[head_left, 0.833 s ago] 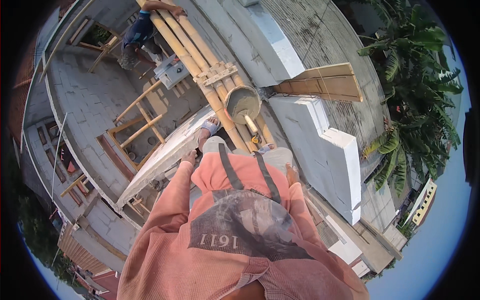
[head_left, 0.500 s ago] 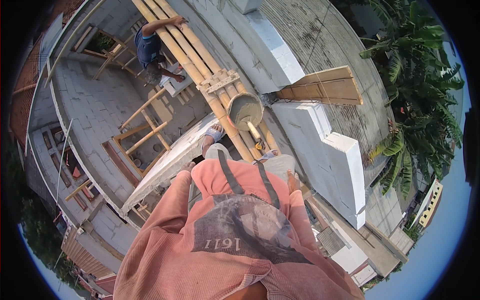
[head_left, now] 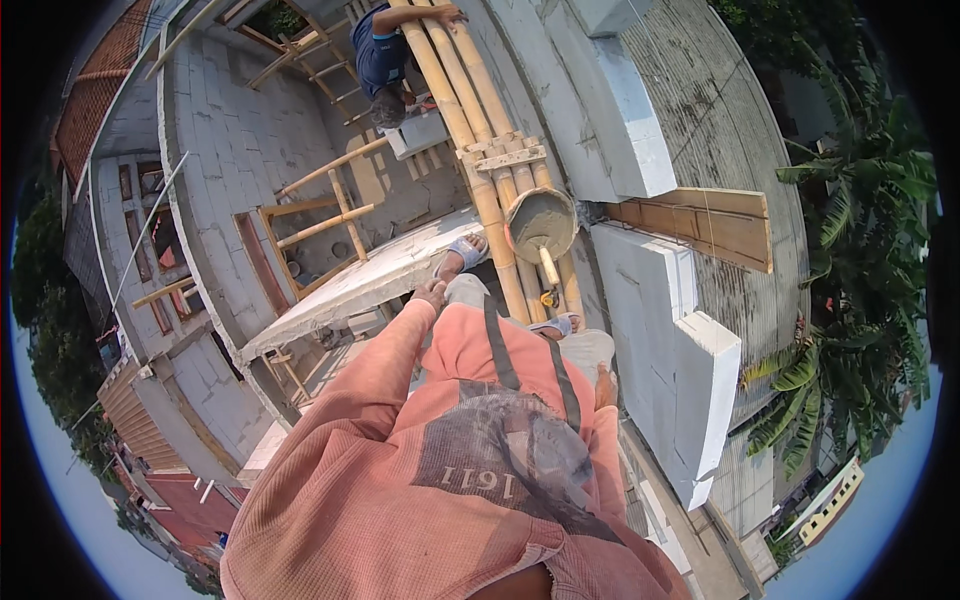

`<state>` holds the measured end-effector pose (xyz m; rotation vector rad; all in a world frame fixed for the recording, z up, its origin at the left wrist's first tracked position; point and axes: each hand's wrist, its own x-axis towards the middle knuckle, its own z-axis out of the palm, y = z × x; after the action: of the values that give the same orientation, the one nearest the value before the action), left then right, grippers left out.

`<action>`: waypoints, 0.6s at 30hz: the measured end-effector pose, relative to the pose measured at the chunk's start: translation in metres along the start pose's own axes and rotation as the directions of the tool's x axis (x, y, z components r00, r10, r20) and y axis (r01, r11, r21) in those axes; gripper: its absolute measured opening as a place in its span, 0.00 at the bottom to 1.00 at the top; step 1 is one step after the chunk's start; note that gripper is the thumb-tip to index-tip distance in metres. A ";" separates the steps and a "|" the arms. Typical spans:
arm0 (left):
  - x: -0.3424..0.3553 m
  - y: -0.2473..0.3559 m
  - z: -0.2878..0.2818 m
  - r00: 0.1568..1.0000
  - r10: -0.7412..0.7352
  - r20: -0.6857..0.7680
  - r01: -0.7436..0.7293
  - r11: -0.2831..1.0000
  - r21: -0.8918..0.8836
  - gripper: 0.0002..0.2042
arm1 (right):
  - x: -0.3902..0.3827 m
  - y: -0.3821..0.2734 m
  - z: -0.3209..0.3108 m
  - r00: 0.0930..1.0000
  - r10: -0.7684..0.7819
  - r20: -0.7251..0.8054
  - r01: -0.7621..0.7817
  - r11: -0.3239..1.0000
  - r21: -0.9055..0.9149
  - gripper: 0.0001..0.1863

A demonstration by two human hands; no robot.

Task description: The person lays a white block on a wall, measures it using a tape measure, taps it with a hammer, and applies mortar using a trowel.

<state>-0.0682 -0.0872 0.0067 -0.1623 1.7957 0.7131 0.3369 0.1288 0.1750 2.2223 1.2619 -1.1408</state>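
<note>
My left hand (head_left: 432,291) is low beside my left trouser leg (head_left: 466,291), touching or nearly touching its cloth; its fingers look loosely apart and no tool shows in it. My right hand (head_left: 606,386) hangs beside my right leg, partly hidden by the sleeve, and its fingers are hard to make out. Ahead of my feet, a round bucket (head_left: 541,222) of grey mortar sits on bamboo poles (head_left: 484,120). A tool with a pale handle (head_left: 549,265) leans out of the bucket. My sandalled left foot (head_left: 466,248) is beside the poles.
A co-worker (head_left: 385,60) below at the far left reaches one hand onto the poles, near a pale block (head_left: 418,135). Left, a concrete ledge (head_left: 370,270) edges a drop into a room. White block walls (head_left: 655,300) and a corrugated roof (head_left: 700,100) stand right.
The view has swung, so the poles, bucket and co-worker appear farther right. My left hand has come forward along my left leg. The co-worker still reaches onto the poles.
</note>
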 end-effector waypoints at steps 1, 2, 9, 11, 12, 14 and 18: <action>-0.007 0.012 0.024 0.999 0.007 0.042 -0.006 1.000 -0.009 0.24 | 0.009 0.009 -0.013 0.999 -0.005 -0.048 0.006 1.000 0.020 0.48; -0.018 0.023 0.042 0.999 -0.002 0.035 -0.001 0.995 0.101 0.23 | 0.016 0.018 -0.027 0.995 -0.010 -0.095 0.014 0.999 0.039 0.48; -0.011 -0.040 -0.017 0.984 -0.147 -0.098 0.162 0.971 0.175 0.26 | 0.008 0.008 -0.013 0.999 -0.005 -0.036 0.006 1.000 0.024 0.48; -0.015 -0.031 -0.015 0.989 -0.119 -0.086 0.131 0.979 0.154 0.25 | 0.010 0.009 -0.017 0.999 -0.005 -0.042 0.003 0.999 -0.042 0.48; -0.017 -0.021 -0.010 0.990 -0.118 -0.077 0.129 0.980 0.154 0.25 | 0.009 0.008 -0.020 0.999 -0.002 -0.050 0.000 0.999 -0.042 0.48; -0.020 -0.010 -0.014 0.992 -0.095 -0.089 0.104 0.989 0.105 0.25 | 0.005 0.005 -0.016 1.000 0.013 -0.027 -0.014 0.999 -0.042 0.49; -0.039 0.039 0.010 0.988 -0.143 -0.064 0.141 0.989 -0.031 0.23 | 0.006 0.008 -0.016 0.998 0.046 -0.044 -0.048 0.998 -0.031 0.49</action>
<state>-0.0639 -0.0602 0.0552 -0.3317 1.8174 0.6360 0.3533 0.1382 0.1794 2.2523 1.2294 -1.0537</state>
